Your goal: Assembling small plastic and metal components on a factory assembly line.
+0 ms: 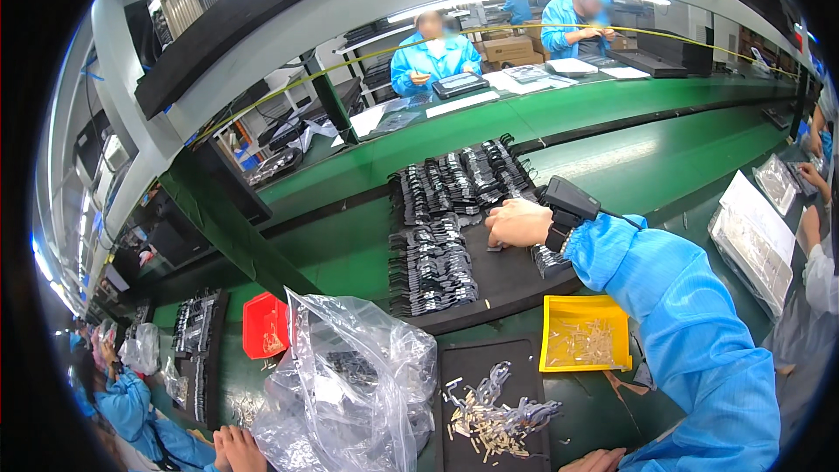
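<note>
My right hand, with a black device strapped to its wrist, reaches over a dark tray. Its fingers are bent and pinched around a small grey part, mostly hidden under them. Dense rows of black and grey parts with thin hooked ends fill much of the tray. At the lower edge, what looks to be my left hand lies with fingers stretched beside my sleeve; the picture cuts it off. Nearest it, a black mat carries a heap of small brass-coloured pins and grey pieces.
A yellow bin and a red bin hold small pins. A clear plastic bag bulges between them. Another person's hand, apparently the left neighbour's, rests beside the bag. A green post rises at left; two people sit across the belt.
</note>
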A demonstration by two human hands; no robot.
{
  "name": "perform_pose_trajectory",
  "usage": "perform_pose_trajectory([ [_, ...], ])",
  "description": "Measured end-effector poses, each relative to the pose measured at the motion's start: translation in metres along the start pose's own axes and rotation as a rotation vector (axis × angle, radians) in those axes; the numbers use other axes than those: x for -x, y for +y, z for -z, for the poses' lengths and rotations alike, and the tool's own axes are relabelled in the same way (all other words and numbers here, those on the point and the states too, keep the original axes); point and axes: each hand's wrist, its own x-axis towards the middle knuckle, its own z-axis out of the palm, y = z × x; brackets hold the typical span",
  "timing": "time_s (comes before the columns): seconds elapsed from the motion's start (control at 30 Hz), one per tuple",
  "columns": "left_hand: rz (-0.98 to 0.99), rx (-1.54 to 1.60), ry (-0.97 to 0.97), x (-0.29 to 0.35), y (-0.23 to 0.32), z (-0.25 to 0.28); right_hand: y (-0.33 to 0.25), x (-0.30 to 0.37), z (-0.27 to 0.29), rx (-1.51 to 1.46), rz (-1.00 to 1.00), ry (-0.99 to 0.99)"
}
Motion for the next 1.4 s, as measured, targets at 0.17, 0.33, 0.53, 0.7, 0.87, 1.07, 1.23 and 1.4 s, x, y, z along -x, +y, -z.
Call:
perform_pose_trajectory([
  [0.17,-0.017,0.004,0.006,0.002,-0.002,-0.001,0.004,-0.002,-0.006,0.048,-0.110,-0.064],
  [0.33,-0.013,-0.008,-0.052,0.010,-0.011,-0.004,0.000,0.001,0.001,-0.053,-0.099,-0.027],
  [0.53,-0.065,-0.011,-0.064,0.011,-0.016,-0.004,0.001,-0.001,0.004,-0.148,-0.142,-0.198],
  [0.7,-0.056,-0.033,-0.049,0.010,-0.014,-0.005,0.000,-0.007,-0.006,-0.038,-0.116,-0.238],
  [0.87,-0.078,-0.058,-0.051,0.009,-0.014,-0.002,0.002,-0.001,0.013,-0.174,-0.143,0.056],
  [1.07,0.118,0.100,-0.064,0.008,-0.002,0.004,-0.026,0.023,0.082,-0.983,-0.406,-0.098],
  [1.23,0.209,0.239,0.052,-0.004,0.027,0.026,-0.076,0.076,0.133,-1.416,-0.483,-0.207],
  [1.4,0.378,0.627,0.411,-0.023,0.023,0.026,-0.125,0.118,0.145,-1.770,-0.505,-0.292],
])
